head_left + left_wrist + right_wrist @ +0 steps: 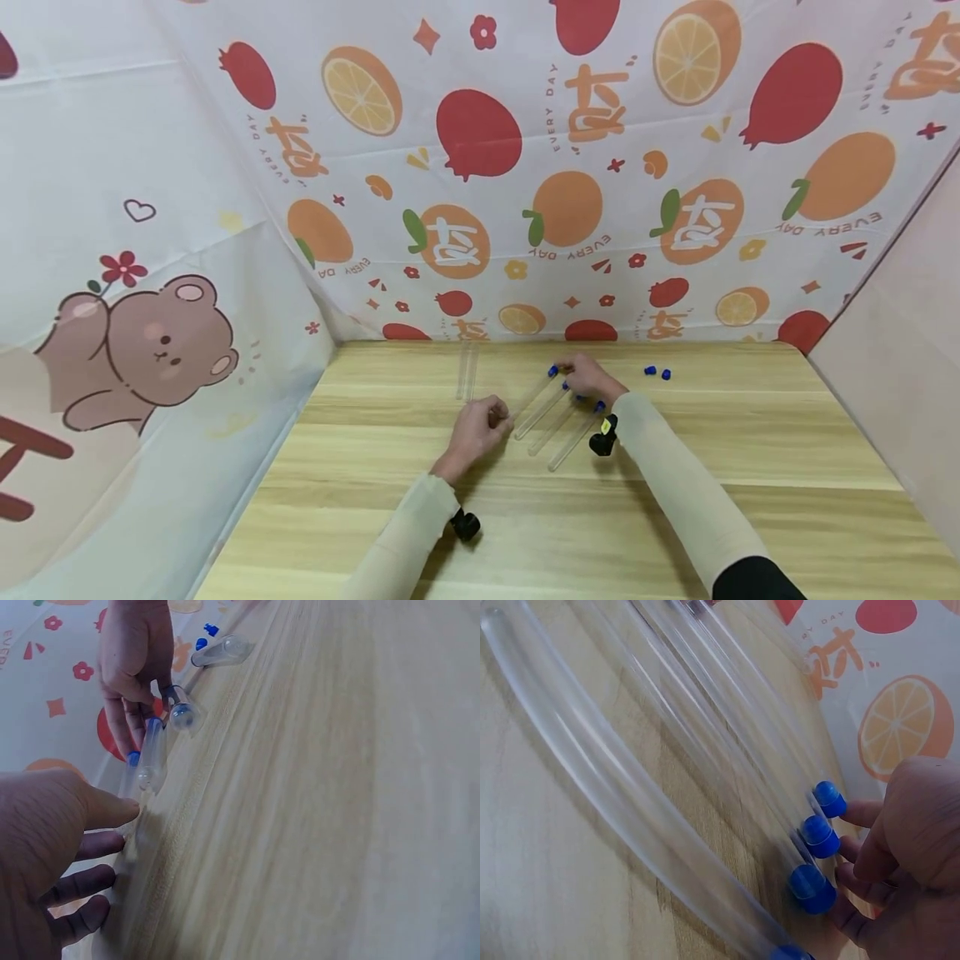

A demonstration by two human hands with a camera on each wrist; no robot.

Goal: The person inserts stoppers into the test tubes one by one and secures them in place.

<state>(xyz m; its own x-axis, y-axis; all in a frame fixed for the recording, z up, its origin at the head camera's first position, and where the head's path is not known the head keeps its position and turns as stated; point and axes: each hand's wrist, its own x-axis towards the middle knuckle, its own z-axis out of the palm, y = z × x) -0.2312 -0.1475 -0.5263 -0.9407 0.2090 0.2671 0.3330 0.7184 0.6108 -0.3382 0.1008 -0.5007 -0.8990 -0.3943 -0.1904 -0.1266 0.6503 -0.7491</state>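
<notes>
Several clear test tubes (542, 410) with blue caps lie side by side at a slant on the table. My right hand (591, 377) is over their capped ends; in the right wrist view, its fingertips rest against the blue caps (821, 837) without curling round them. By the lower end of the leftmost capped tube (534, 392) is my left hand (476, 429), thumb and fingers loosely bent and apart. The left wrist view has the left thumb (112, 810) close to that tube; whether it touches cannot be made out.
Two uncapped clear tubes (467, 371) lie near the back edge, left of the capped ones. Two loose blue caps (657, 372) sit on the wooden table (360, 467) to the right. A fruit-print cloth (517, 275) hangs behind the table, and a bear-print cloth (161, 350) at the left.
</notes>
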